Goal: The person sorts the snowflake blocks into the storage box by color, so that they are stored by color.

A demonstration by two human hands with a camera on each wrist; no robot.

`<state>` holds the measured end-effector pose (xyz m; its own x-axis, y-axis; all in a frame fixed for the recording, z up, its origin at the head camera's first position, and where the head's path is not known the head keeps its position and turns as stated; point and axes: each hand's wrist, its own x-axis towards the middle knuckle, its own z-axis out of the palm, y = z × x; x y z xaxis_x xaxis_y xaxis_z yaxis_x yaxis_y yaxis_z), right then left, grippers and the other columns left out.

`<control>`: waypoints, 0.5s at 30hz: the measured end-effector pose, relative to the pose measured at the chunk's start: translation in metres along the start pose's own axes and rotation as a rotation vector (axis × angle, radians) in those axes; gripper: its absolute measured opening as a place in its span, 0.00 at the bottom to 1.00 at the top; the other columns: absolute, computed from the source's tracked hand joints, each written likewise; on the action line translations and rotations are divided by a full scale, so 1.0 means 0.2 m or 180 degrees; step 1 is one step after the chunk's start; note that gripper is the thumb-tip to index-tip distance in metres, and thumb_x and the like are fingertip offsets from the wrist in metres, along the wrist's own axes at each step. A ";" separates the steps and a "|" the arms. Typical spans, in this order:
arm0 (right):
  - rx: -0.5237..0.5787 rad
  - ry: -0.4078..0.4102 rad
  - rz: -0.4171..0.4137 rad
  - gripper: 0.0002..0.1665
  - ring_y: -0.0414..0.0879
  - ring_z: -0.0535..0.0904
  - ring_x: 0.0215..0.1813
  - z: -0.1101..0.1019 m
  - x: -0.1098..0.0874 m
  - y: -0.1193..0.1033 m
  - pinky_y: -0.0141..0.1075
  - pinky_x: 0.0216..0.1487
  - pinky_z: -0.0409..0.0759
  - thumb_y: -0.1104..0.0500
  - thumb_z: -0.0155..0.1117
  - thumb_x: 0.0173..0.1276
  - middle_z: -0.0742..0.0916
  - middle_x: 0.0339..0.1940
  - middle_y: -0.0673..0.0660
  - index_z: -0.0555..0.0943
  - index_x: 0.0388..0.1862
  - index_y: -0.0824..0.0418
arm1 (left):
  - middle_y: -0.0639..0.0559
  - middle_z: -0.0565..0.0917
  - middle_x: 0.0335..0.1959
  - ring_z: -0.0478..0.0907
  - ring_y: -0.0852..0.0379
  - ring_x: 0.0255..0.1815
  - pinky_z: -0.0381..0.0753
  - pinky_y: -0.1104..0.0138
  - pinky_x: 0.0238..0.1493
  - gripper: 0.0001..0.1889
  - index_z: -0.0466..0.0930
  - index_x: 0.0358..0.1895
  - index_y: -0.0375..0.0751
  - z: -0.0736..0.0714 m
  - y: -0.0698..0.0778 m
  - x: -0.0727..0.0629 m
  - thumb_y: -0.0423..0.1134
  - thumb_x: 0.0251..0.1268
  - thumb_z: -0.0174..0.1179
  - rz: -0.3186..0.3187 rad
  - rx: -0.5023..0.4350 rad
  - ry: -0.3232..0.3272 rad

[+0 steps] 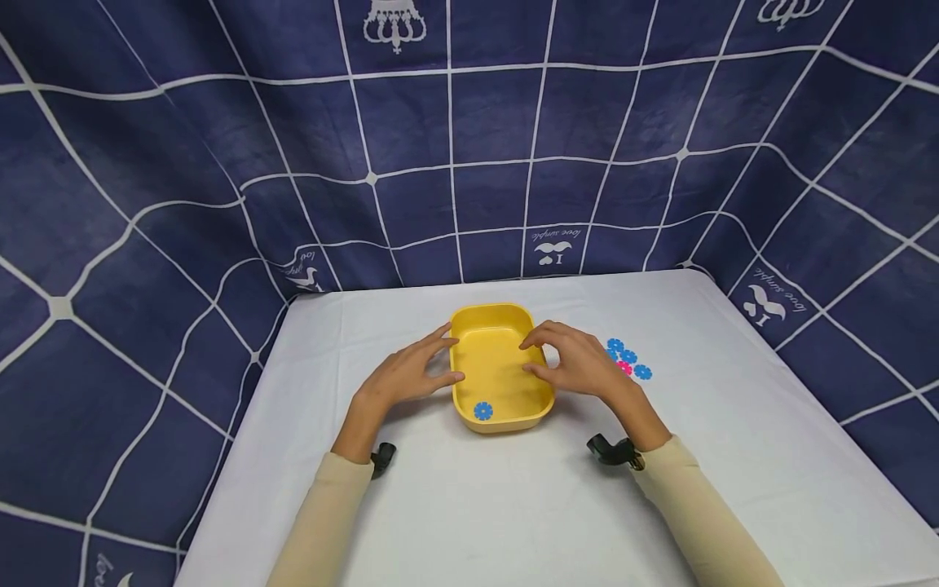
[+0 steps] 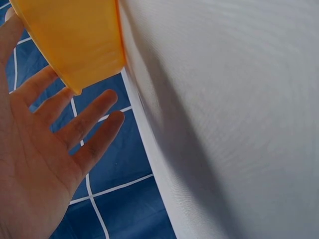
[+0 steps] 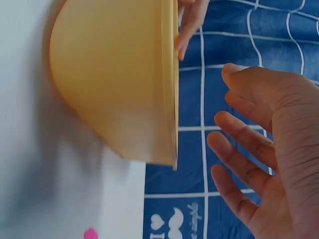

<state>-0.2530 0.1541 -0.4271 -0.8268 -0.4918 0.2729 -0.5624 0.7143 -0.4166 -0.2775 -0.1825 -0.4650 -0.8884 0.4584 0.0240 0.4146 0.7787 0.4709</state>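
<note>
Tray (image 1: 495,355), yellow, held a blue flower-shaped piece (image 1: 482,411) at seven o'clock. At nine, the left hand (image 1: 407,371) spread its fingers by the rim, contact unclear; at three, the right hand (image 1: 575,359) hung, fingers parted, near blue and pink pieces (image 1: 628,356). Curtain (image 1: 491,196) lettering at one o'clock read "love simple", upside down.

Around the yellow tray (image 1: 490,363), a hand could pass at 6 o'clock, or at 12 before the dark curtain (image 1: 491,196); the left hand (image 1: 407,371) blocks 9, the right hand (image 1: 575,359) 3, flower-shaped pieces (image 1: 629,356) just beyond.
</note>
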 end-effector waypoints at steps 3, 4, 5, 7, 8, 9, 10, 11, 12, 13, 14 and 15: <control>-0.0001 0.0081 0.0043 0.21 0.54 0.86 0.53 -0.02 -0.02 0.04 0.51 0.53 0.88 0.50 0.81 0.68 0.90 0.54 0.53 0.90 0.56 0.54 | 0.64 0.55 0.89 0.64 0.46 0.84 0.69 0.40 0.78 0.40 0.71 0.81 0.59 0.00 0.00 0.00 0.69 0.70 0.66 0.0002 -0.0003 0.0001; 0.0013 0.0107 0.0057 0.21 0.55 0.86 0.54 -0.03 -0.03 0.05 0.51 0.53 0.88 0.50 0.81 0.68 0.90 0.54 0.53 0.90 0.56 0.55 | 0.64 0.55 0.89 0.64 0.46 0.84 0.69 0.40 0.78 0.40 0.71 0.81 0.59 0.00 0.00 0.00 0.69 0.70 0.66 0.0003 -0.0006 0.0001; 0.0017 0.0125 0.0079 0.21 0.55 0.86 0.54 -0.03 -0.04 0.06 0.51 0.53 0.88 0.50 0.82 0.67 0.90 0.54 0.53 0.90 0.56 0.56 | 0.64 0.55 0.89 0.64 0.46 0.84 0.69 0.40 0.78 0.40 0.71 0.81 0.59 0.00 0.00 0.00 0.69 0.70 0.66 0.0004 -0.0003 0.0002; 0.0038 0.0159 0.0108 0.22 0.56 0.86 0.55 -0.04 -0.05 0.09 0.52 0.53 0.88 0.51 0.82 0.67 0.90 0.54 0.53 0.90 0.56 0.56 | 0.64 0.55 0.89 0.64 0.46 0.84 0.70 0.40 0.77 0.40 0.71 0.81 0.59 0.00 0.00 0.00 0.69 0.70 0.65 0.0014 0.0003 0.0005; 0.0035 0.0178 0.0122 0.22 0.56 0.86 0.55 -0.05 -0.06 0.10 0.52 0.52 0.88 0.51 0.82 0.67 0.90 0.54 0.54 0.90 0.57 0.56 | 0.64 0.55 0.89 0.64 0.46 0.84 0.70 0.40 0.77 0.40 0.71 0.81 0.59 0.00 0.00 0.00 0.69 0.70 0.65 0.0018 0.0009 0.0007; 0.0031 0.0200 0.0137 0.21 0.56 0.86 0.55 -0.05 -0.07 0.12 0.52 0.52 0.88 0.51 0.82 0.67 0.90 0.54 0.54 0.90 0.57 0.56 | 0.64 0.55 0.89 0.64 0.46 0.84 0.70 0.40 0.77 0.40 0.71 0.81 0.59 0.00 0.00 0.01 0.69 0.70 0.65 0.0022 0.0009 0.0010; 0.0021 0.0220 0.0151 0.21 0.56 0.86 0.55 -0.05 -0.08 0.13 0.52 0.51 0.88 0.51 0.82 0.67 0.90 0.54 0.53 0.90 0.57 0.55 | 0.63 0.55 0.89 0.64 0.46 0.84 0.70 0.40 0.77 0.40 0.71 0.81 0.59 0.00 0.00 0.01 0.69 0.70 0.65 0.0026 0.0007 0.0010; 0.0007 0.0236 0.0161 0.21 0.56 0.86 0.55 -0.06 -0.08 0.14 0.52 0.51 0.88 0.51 0.82 0.67 0.90 0.54 0.52 0.89 0.57 0.55 | 0.63 0.55 0.89 0.64 0.47 0.84 0.70 0.41 0.77 0.40 0.71 0.81 0.59 0.00 0.00 0.01 0.69 0.70 0.65 0.0030 0.0010 0.0010; 0.0003 0.0248 0.0181 0.21 0.56 0.86 0.55 -0.07 -0.09 0.15 0.52 0.50 0.87 0.51 0.81 0.67 0.90 0.54 0.52 0.89 0.57 0.54 | 0.63 0.55 0.89 0.64 0.47 0.84 0.70 0.41 0.78 0.40 0.71 0.81 0.59 0.00 -0.01 0.01 0.69 0.70 0.65 0.0029 0.0006 0.0009; -0.0012 0.0256 0.0206 0.21 0.55 0.86 0.54 -0.07 -0.10 0.16 0.52 0.50 0.87 0.50 0.81 0.67 0.90 0.54 0.51 0.89 0.57 0.54 | 0.63 0.55 0.89 0.64 0.47 0.84 0.70 0.41 0.78 0.40 0.71 0.81 0.59 0.00 -0.01 0.01 0.69 0.70 0.65 0.0031 -0.0002 0.0006; -0.0031 0.0260 0.0245 0.22 0.55 0.86 0.54 -0.08 -0.11 0.17 0.52 0.50 0.87 0.50 0.81 0.67 0.90 0.54 0.51 0.89 0.57 0.53 | 0.63 0.55 0.89 0.64 0.47 0.84 0.69 0.41 0.78 0.40 0.71 0.81 0.59 0.00 -0.01 0.01 0.69 0.70 0.66 0.0032 -0.0010 0.0003; -0.0036 0.0259 0.0282 0.21 0.55 0.86 0.55 -0.09 -0.11 0.18 0.53 0.51 0.87 0.50 0.81 0.67 0.90 0.54 0.51 0.89 0.58 0.52 | 0.62 0.55 0.89 0.64 0.46 0.85 0.69 0.41 0.78 0.40 0.71 0.81 0.58 0.00 -0.01 0.00 0.68 0.70 0.66 0.0033 -0.0014 -0.0001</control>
<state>-0.2548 0.1999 -0.4336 -0.8710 -0.3850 0.3051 -0.4869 0.7590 -0.4324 -0.2787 -0.1827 -0.4660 -0.8840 0.4666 0.0287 0.4228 0.7720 0.4746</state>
